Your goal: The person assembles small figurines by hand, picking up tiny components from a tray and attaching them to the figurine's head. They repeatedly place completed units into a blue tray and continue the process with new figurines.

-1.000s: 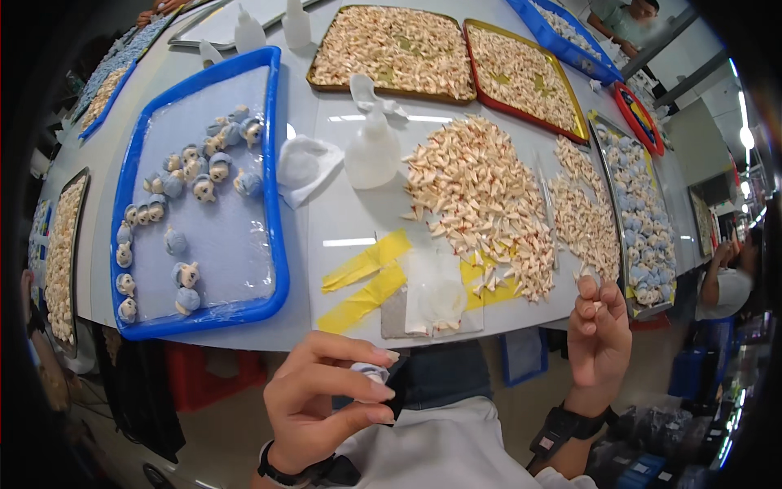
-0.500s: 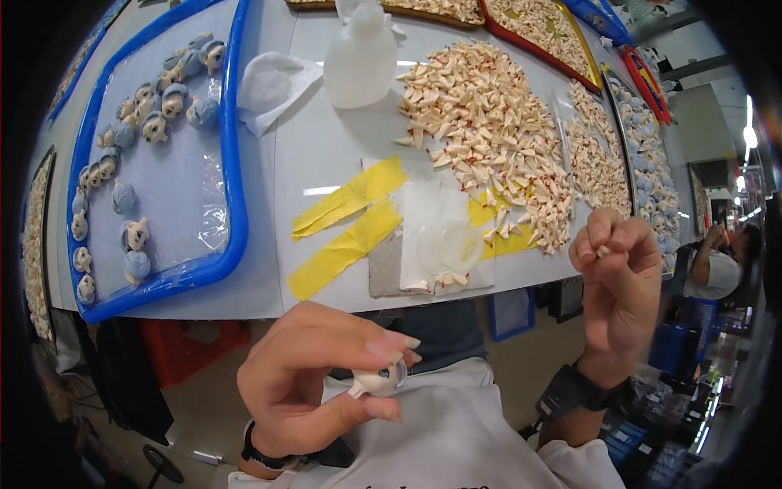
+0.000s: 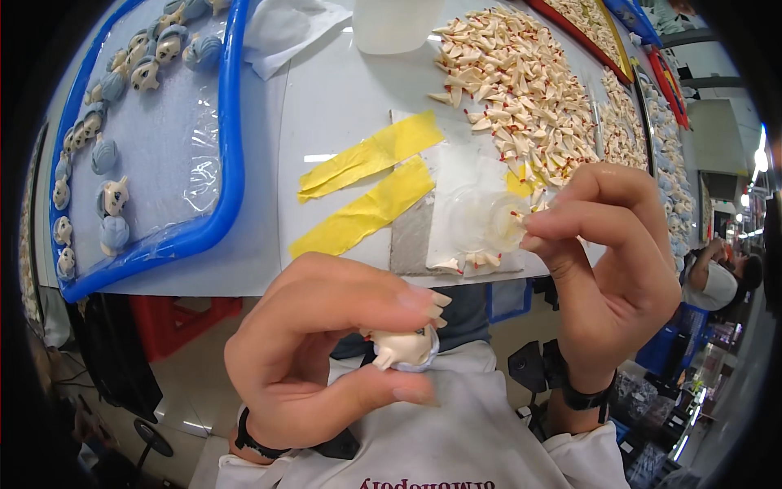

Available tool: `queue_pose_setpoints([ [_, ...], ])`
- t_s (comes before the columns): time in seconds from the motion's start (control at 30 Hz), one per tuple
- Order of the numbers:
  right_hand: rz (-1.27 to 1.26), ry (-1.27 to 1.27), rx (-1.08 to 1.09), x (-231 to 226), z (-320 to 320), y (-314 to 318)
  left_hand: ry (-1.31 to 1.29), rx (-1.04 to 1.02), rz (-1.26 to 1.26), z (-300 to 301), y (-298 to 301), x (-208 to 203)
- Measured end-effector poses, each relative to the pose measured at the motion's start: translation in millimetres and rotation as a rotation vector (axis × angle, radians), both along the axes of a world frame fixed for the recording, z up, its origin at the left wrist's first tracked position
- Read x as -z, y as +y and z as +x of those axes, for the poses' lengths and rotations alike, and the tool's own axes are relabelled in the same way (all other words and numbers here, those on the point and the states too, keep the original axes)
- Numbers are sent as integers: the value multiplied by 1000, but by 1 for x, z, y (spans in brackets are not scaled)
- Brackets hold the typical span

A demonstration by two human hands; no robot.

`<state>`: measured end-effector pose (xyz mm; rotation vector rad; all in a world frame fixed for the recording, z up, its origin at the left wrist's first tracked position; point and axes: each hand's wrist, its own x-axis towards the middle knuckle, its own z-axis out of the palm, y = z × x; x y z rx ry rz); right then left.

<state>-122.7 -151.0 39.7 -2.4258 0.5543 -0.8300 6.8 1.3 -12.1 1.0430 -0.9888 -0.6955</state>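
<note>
Between the thumb and fingers of my left hand is a small doll head, cream-faced with a pale blue edge, held in front of my shirt below the table edge. My right hand pinches a tiny cream piece with a red tip by its end. That piece is over the edge of a clear round dish, which sits on a white sheet. A few similar pieces lie near the sheet's front edge. Behind my right hand spreads a large pile of cream, red-tipped pieces.
A blue-rimmed tray at left holds several blue-haired doll heads. Two yellow tape strips cross the table. A white cloth and translucent bottle stand at the back. Farther right are more trays and another person.
My right hand has moved left and down to the clear dish, the small piece still pinched. My left hand has turned the doll head so its face shows less. The view has shifted closer.
</note>
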Motion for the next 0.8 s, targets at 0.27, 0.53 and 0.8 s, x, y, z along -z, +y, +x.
queue_pose_setpoints([
  [0.27, -46, 40, 14, -8, -1, 2, 217, 15, 105, -8, -7, -15],
  [0.53, 440, -178, -184, -14, -11, 22, 360, -48, 30, -25, -11, -17],
  [0.8, 345, -220, -148, -3, -10, 38, 223, -66, 46, -25, -6, -15],
])
